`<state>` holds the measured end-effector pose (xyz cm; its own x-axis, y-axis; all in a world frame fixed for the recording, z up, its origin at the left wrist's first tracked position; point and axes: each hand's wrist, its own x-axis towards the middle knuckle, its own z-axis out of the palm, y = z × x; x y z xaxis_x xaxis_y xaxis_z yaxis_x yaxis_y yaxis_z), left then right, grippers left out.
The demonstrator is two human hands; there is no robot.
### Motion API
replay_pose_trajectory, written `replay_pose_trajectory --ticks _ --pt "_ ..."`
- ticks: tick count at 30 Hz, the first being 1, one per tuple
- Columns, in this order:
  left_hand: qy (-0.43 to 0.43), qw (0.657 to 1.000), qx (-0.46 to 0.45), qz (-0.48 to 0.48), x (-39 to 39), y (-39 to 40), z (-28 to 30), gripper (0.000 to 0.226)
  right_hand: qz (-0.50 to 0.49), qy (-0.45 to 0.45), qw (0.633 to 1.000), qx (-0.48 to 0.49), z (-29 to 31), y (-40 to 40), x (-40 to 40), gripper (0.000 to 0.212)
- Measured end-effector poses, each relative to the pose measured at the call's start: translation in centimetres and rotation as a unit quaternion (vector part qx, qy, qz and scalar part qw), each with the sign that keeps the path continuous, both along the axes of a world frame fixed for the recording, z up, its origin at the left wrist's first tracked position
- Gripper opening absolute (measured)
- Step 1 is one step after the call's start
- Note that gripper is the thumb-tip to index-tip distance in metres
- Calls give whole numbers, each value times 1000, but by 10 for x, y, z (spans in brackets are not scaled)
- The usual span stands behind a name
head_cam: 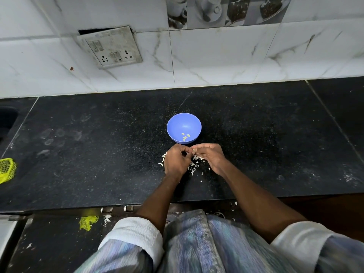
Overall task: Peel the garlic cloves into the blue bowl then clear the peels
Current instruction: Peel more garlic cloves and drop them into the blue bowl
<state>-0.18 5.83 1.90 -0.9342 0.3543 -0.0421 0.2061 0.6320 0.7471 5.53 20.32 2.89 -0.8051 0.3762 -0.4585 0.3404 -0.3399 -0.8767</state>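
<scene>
Black speckled desk [98,154] under white marbled wall tiles [216,56], hands busy at its middle.
Blue bowl [184,128] at centre, a few peeled cloves [185,136] inside toward 6 o'clock. Just below at 6 o'clock, left hand [175,161] and right hand [211,157] meeting, fingers curled and pinching a small garlic clove [193,151]. White peels [194,166] scattered beneath. Yellow mesh [6,170] at 9 o'clock.
</scene>
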Motion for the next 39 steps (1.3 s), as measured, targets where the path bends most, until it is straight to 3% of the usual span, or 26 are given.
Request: replay_pose_trajectory --ticks 13,23,33,39 --pt "-17 1000 -13 3 1 3 3 3 6 -7 1000 -6 0 0 -1 20" --pt "32 999 -16 -11 3 1 8 6 9 2 1000 -18 2 2 -1 35" --pt "-72 990 94 81 -1 2 -3 16 8 -4 999 -45 1 4 0 37" --pt "-51 994 57 78 4 2 5 26 -15 -16 997 -79 2 2 0 35"
